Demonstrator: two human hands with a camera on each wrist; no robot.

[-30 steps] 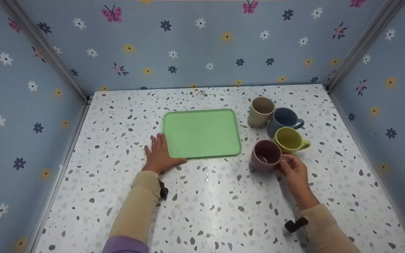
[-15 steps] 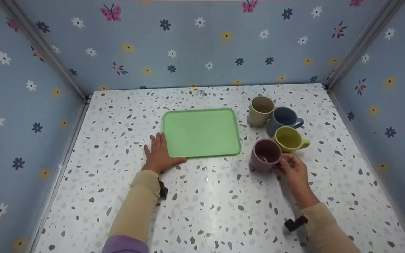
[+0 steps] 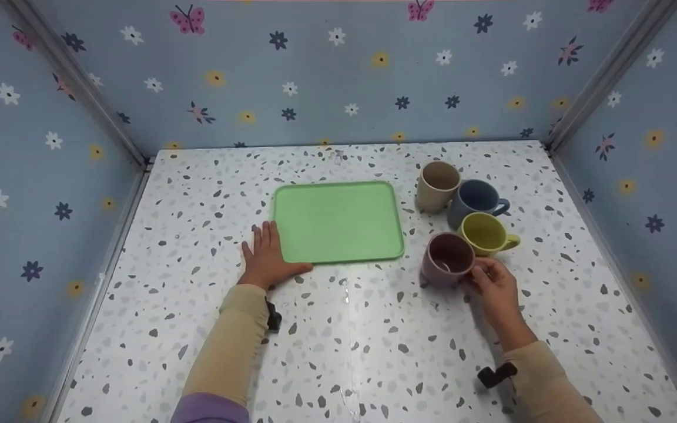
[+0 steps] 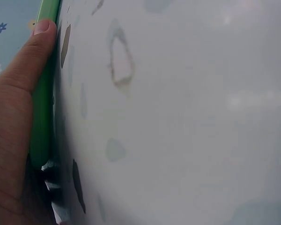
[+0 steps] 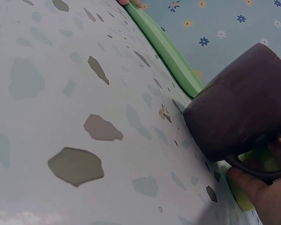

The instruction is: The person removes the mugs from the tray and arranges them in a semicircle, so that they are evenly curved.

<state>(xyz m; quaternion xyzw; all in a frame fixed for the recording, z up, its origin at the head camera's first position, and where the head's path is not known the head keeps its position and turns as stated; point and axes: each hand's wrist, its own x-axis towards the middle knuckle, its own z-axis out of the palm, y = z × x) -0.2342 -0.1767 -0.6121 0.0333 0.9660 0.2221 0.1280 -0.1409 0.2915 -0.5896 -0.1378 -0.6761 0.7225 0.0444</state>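
Observation:
A mauve mug (image 3: 445, 264) stands upright on the table, and my right hand (image 3: 496, 289) pinches its handle, seen close up in the right wrist view as a dark mug (image 5: 246, 105). Against the near left corner of a green rectangular tray (image 3: 338, 223) rests my left hand (image 3: 268, 258), fingers straight along the left edge and thumb at the near edge. The left wrist view shows that thumb (image 4: 33, 58) touching the tray's rim (image 4: 41, 122). Right behind the mauve mug is a yellow mug (image 3: 485, 234), its handle pointing right.
Behind the yellow mug stand a blue mug (image 3: 475, 202) and a beige mug (image 3: 437, 187), close together. The speckled white table (image 3: 338, 341) is enclosed by flower-patterned blue walls (image 3: 338, 70) at the back and both sides.
The mauve mug has shifted very slightly right with my right hand on its handle. My left hand stays in the same place at the tray.

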